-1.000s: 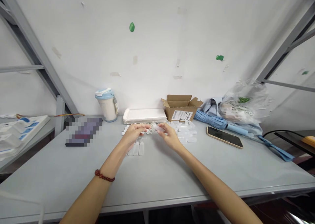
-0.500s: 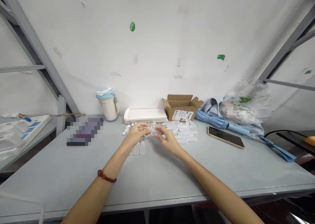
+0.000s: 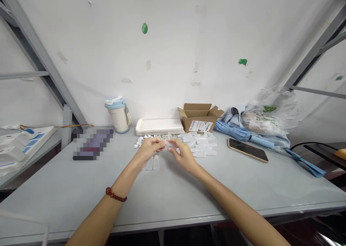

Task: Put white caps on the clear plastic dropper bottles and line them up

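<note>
My left hand (image 3: 150, 148), with a red bead bracelet (image 3: 116, 195) on its wrist, is closed in a pinch at the left end of a small translucent plastic piece (image 3: 169, 145). From the other side my right hand (image 3: 183, 155) grips the same piece between thumb and fingers. Part of it is hidden by my fingertips. Just behind my hands lies a bunch of thin white strings (image 3: 168, 135). Several like translucent pieces (image 3: 204, 144) are heaped to the right. A short row of them (image 3: 155, 163) lies below my left hand, and small white parts (image 3: 138, 141) lie left of it.
At the back stand a stack of white trays (image 3: 159, 126), an open cardboard box (image 3: 198, 120) and a blue-lidded cup (image 3: 118, 116). To the right are a phone (image 3: 248, 150), a folded blue umbrella (image 3: 238, 132) and a plastic bag (image 3: 266, 114). A blurred-out item (image 3: 94, 144) lies left.
My fingertips have come closer together around the translucent piece, and my right hand has shifted slightly left. The things on the table look unchanged.
</note>
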A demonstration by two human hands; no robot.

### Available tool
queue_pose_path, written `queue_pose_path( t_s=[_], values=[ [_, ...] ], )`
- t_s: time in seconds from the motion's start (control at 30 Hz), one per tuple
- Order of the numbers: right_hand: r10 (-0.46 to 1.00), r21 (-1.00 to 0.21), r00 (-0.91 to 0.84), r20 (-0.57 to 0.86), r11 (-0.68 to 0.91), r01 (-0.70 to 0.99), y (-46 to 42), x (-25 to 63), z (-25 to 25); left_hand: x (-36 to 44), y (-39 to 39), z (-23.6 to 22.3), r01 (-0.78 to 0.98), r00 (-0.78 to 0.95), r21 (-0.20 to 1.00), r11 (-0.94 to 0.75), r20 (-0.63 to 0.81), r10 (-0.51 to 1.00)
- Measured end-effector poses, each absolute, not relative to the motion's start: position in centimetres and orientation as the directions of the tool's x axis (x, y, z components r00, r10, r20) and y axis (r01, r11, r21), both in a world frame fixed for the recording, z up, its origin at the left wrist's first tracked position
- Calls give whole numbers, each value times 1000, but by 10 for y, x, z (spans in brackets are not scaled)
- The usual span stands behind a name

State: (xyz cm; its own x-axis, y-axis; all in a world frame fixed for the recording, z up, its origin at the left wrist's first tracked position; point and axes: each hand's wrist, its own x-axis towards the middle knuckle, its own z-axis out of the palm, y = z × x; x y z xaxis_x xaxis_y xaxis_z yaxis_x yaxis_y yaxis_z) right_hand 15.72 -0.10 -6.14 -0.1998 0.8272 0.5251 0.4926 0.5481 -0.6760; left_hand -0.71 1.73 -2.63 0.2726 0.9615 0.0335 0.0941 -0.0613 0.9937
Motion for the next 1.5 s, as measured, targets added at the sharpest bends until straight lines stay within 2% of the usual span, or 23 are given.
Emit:
queue_pose_path(
  t_s=[0.23,0.3,0.37,0.47,0.53,0.67,0.77,0.87,1.03,1.5],
  values=[
    [752,-534,-249,610,623,572,-5,154,-63,-1,11,-25,108,264,993,-41,12,964],
    [771,-582,-226,596,608,540,-6,154,-60,0,11,-25,107,266,993,-44,14,964],
    [817,-694,-174,549,562,450,-6,154,-56,-1,12,-25,91,261,995,-37,12,965],
    [904,-887,-126,408,425,179,-5,154,-51,-3,12,-23,24,263,1000,-5,-1,965],
    [941,-951,-147,305,308,-2,-4,154,-49,-4,12,-22,-8,286,1000,-21,22,958],
    [969,-978,-170,177,152,-146,0,155,-50,-3,8,-23,130,279,962,-239,196,940],
    [975,-974,-171,139,103,-204,0,155,-51,0,3,-25,314,262,835,-451,380,887],
    [977,-969,-176,124,81,-235,0,155,-51,3,1,-29,415,316,689,-595,504,804],
    [973,-972,-214,92,41,-232,-2,156,-49,3,2,-37,467,385,555,-689,574,723],
    [982,-960,-177,63,11,-279,-2,154,-49,3,4,-45,495,425,464,-735,608,670]
  ],
)
